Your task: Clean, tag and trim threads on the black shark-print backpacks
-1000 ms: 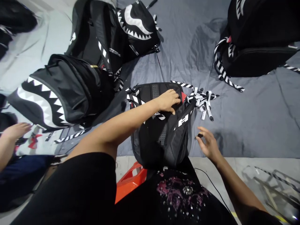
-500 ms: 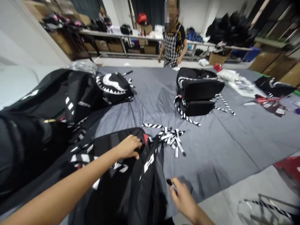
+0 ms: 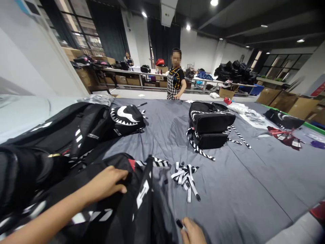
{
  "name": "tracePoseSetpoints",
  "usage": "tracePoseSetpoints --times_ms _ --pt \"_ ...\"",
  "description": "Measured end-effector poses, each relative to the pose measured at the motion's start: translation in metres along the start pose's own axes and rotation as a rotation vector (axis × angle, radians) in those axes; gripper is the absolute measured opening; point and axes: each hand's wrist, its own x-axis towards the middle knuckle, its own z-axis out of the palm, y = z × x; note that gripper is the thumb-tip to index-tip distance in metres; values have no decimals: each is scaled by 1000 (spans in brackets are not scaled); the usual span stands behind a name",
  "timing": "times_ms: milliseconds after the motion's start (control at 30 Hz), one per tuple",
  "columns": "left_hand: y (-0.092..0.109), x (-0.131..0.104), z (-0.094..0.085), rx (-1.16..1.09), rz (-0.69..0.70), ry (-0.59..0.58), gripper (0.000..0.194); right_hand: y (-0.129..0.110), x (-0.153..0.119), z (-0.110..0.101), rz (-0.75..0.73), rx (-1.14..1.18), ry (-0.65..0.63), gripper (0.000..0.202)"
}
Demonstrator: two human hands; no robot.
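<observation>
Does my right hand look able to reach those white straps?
Probably yes: only grey cloth shows between your right hand and the white straps, though that hand holds a black-tipped item.

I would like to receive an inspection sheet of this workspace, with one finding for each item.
Surface: grey cloth, creased.
Job's things: black backpack; black-and-white strips heaped beside it.
Clutter: toothed-print bag further left; clear plastic behind; red items far right.
Grip: left hand rests on the backpack; right hand holds a small dark-tipped item.
Cables: nothing seen.
Surroundings: person in checked apron beyond the cloth; cardboard boxes at right.
</observation>
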Motion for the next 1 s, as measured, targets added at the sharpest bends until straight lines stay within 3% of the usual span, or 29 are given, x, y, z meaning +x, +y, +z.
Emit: tracePoseSetpoints --times_ms 133,200,267,367,467,533,667,767,833,900,933,1000 --pt "-38 -50 -35 -111 -353 145 35 -32 63 -37 -87 -113 132 40" --pt "-42 -76 -43 -187 -496 281 40 -39 102 -48 -91 -94 109 44" --pt "-37 -96 -39 -298 -620 412 40 -31 134 -47 -105 -79 47 42" --pt "-33 -119 -6 -487 -840 510 39 -2 159 -38 -104 -117 -34 37" --pt "-32 -136 46 -626 -1056 575 35 29 165 -42 -127 -196 -68 35" --pt "-27 -143 83 -728 -1129 587 30 39 167 -49 -148 -252 -92 32" --pt "-2 -143 140 -959 -1128 494 26 28 169 -55 -119 -342 -104 32" --pt "19 -140 160 -1045 -1048 469 23 10 160 -57 -15 -381 -29 37" --pt "27 -147 164 -1048 -984 466 19 -7 145 -60 46 -390 64 41" --pt "30 -160 161 -1038 -921 432 18 -33 124 -59 0 -348 162 42" --pt "30 -168 157 -1011 -896 390 19 -49 113 -56 -85 -299 192 41" --pt "30 -179 142 -825 -868 259 18 -84 89 -43 -405 -125 183 37"
